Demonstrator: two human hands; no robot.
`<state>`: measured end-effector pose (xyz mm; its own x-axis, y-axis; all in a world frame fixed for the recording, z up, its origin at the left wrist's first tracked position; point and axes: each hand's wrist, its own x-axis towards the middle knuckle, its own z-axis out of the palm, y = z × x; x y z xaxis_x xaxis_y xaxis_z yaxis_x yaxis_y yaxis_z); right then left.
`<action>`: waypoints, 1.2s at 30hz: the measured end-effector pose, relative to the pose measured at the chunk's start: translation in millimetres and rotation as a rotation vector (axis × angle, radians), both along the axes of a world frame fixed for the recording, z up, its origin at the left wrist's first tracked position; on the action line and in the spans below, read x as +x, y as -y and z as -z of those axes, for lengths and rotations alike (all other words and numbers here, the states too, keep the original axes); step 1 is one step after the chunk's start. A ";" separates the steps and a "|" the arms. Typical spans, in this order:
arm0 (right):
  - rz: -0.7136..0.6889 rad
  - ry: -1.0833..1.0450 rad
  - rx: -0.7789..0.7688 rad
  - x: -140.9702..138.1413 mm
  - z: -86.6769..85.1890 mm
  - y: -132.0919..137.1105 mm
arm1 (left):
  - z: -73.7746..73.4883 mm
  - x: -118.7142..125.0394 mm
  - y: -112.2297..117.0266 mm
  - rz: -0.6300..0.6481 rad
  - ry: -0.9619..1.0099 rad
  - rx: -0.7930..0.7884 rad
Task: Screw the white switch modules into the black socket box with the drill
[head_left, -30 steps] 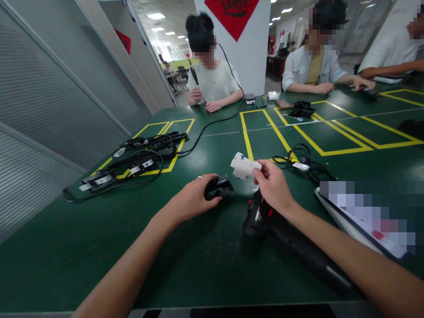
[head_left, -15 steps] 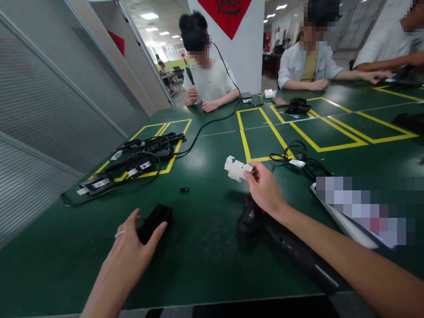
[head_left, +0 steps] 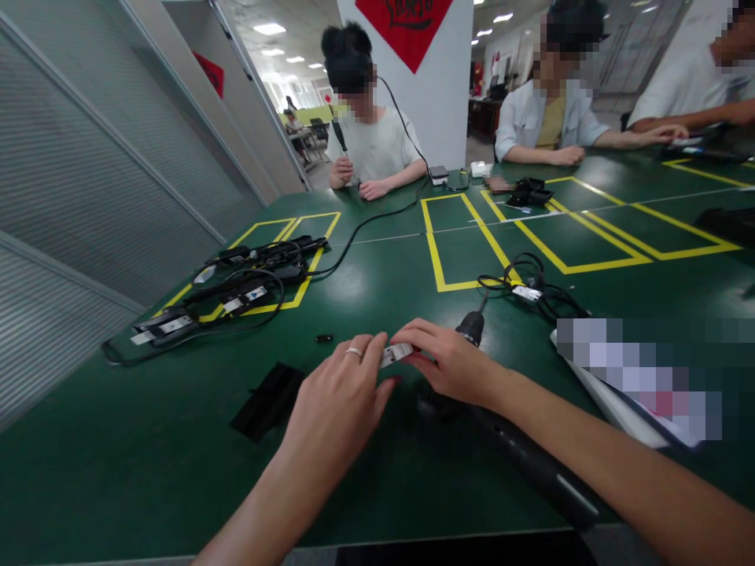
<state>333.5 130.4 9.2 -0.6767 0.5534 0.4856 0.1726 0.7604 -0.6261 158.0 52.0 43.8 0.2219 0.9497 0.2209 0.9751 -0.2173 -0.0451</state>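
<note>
My left hand (head_left: 339, 393) and my right hand (head_left: 448, 363) meet low over the green table (head_left: 147, 440), both closed around a small white device (head_left: 396, 353) of which only a strip shows between the fingers. A ring sits on a finger of the left hand. A flat black part (head_left: 268, 398) lies on the table to the left of my left hand, untouched. A black electric screwdriver (head_left: 519, 456) lies under my right forearm, its tip (head_left: 470, 327) poking out beyond the hand. A tiny black piece (head_left: 322, 338) rests farther out.
Black devices with cables (head_left: 236, 287) lie in a yellow-taped box at the left. A coiled black cable (head_left: 531, 287) is at the right, near a white flat object (head_left: 595, 385). Three people sit at the far side; one holds a corded tool.
My left hand let go of the black part and moved right to the white device. My right hand brought the device down and toward me, close to the table.
</note>
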 end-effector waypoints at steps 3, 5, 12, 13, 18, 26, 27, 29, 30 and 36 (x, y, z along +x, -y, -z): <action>0.043 -0.011 -0.021 -0.3 2.8 -0.8 | 9.0 0.8 -6.3 -0.076 -0.069 -0.096; 0.119 -0.018 -0.051 -1.0 5.3 -1.5 | 6.2 -8.7 -5.3 -0.155 -0.068 -0.106; 0.176 0.071 -0.072 -3.2 11.5 -3.3 | -33.4 -98.9 12.4 -0.587 0.127 -0.159; 0.172 0.085 -0.069 -3.5 11.6 -3.4 | -37.0 -113.8 14.9 -0.609 0.134 -0.161; 0.176 0.133 -0.057 -5.0 11.7 -3.8 | -35.7 -169.7 24.3 -0.712 0.101 -0.189; 0.187 0.174 -0.049 -4.4 9.7 -2.7 | -22.7 -178.1 28.4 -0.680 0.159 -0.308; 0.186 0.178 -0.048 -4.3 9.5 -2.6 | -21.4 -176.9 27.9 -0.676 0.161 -0.332; 0.188 0.185 -0.045 -4.3 9.3 -2.4 | -17.2 -174.1 25.9 -0.667 0.149 -0.367; 0.189 0.188 -0.044 -4.2 9.3 -2.4 | -14.5 -172.3 24.4 -0.662 0.131 -0.376; 0.196 0.208 -0.034 -4.1 8.5 -3.0 | 0.5 -151.7 15.3 -0.549 0.031 -0.381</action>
